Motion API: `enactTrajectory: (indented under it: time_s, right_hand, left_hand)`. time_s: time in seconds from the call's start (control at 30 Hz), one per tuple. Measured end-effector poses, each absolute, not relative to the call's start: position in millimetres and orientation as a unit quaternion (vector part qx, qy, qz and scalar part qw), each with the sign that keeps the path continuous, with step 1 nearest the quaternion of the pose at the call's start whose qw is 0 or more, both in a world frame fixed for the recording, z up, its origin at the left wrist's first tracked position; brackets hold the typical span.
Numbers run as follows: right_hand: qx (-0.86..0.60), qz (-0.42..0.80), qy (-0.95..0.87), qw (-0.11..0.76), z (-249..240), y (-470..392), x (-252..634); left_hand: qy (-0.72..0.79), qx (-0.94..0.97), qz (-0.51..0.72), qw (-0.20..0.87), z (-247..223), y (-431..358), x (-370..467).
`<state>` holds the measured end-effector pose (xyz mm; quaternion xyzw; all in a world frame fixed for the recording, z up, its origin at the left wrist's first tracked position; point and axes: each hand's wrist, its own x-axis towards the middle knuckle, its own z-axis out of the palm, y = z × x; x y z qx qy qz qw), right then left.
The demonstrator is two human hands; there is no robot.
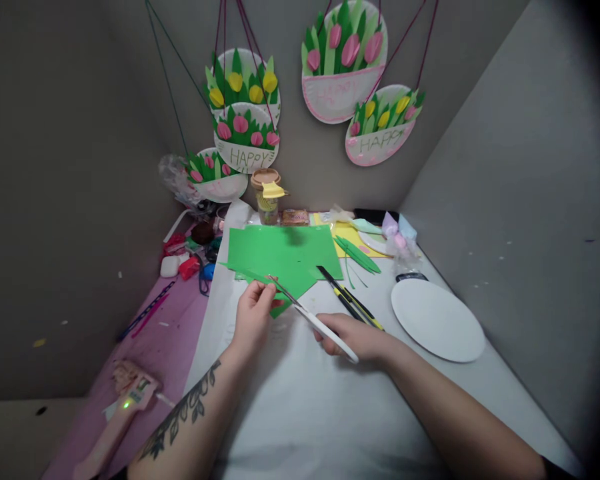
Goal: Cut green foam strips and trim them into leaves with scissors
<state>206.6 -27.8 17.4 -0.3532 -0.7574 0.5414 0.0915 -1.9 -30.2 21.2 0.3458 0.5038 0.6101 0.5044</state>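
From where I stand, lettering shows on three hung paper plates. The word HAPPY reads in dark strokes on the lower left plate (pixel 247 156), in green on the lower right plate (pixel 380 142), and in faint pink on the upper right plate (pixel 335 93). Print on the lidded cup (pixel 267 208) at the rear is too small to read.

Scissors (pixel 325 328): located over the white table cover (pixel 290 393), in front of the green sheet (pixel 280 247). Blades point away and to the left; long axis runs diagonally from near right to far left. The right hand (pixel 347 335) grips the white handles. Blade spread cannot be determined.

Green paper piece (pixel 245 271): pinched between the thumb and fingers of the left hand (pixel 255 303). Its narrow end points left; its long axis runs roughly crosswise, nearer at the right. The blade tips lie at the fingertips; contact with the paper is uncertain from this angle.

Two utility knives (pixel 351 307) lie beyond the right hand. A white plate (pixel 437 320) rests farther right.
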Motion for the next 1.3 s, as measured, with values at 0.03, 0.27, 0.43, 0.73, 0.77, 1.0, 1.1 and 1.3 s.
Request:
enactTrajectory:
  time_s: [0.03,0.27,0.43,0.73,0.77,1.0,1.1,1.3]
  right_hand:
    - [-0.352,0.541,-0.758,0.093,17.4,-27.6,207.0]
    - [-0.353,0.548,-0.753,0.093,15.1,-26.4,209.1]
    - [-0.348,0.545,-0.756,0.098,15.6,-25.8,210.3]
    - [-0.351,0.543,-0.756,0.102,16.4,-23.9,212.4]
    - [-0.352,0.545,-0.755,0.101,16.6,-23.5,213.0]
    - [-0.346,0.562,-0.745,0.097,21.4,-22.1,216.6]
    - [-0.348,0.556,-0.749,0.097,21.6,-21.8,217.0]
    - [-0.363,0.546,-0.751,0.080,20.9,-22.1,215.0]
  left_hand:
    - [0.505,0.348,0.610,0.502,20.7,-29.9,-2.4]
    - [0.511,0.364,0.609,0.485,18.4,-28.3,-6.6]
    - [0.507,0.366,0.610,0.486,18.1,-28.9,-7.1]
    - [0.499,0.364,0.611,0.495,19.4,-28.7,-7.4]
    - [0.498,0.365,0.611,0.496,19.8,-28.8,-7.3]
    - [0.508,0.356,0.600,0.505,20.7,-27.1,-7.9]
    - [0.511,0.348,0.609,0.497,19.5,-24.6,-10.7]
    - [0.511,0.381,0.618,0.461,18.2,-27.0,-9.8]
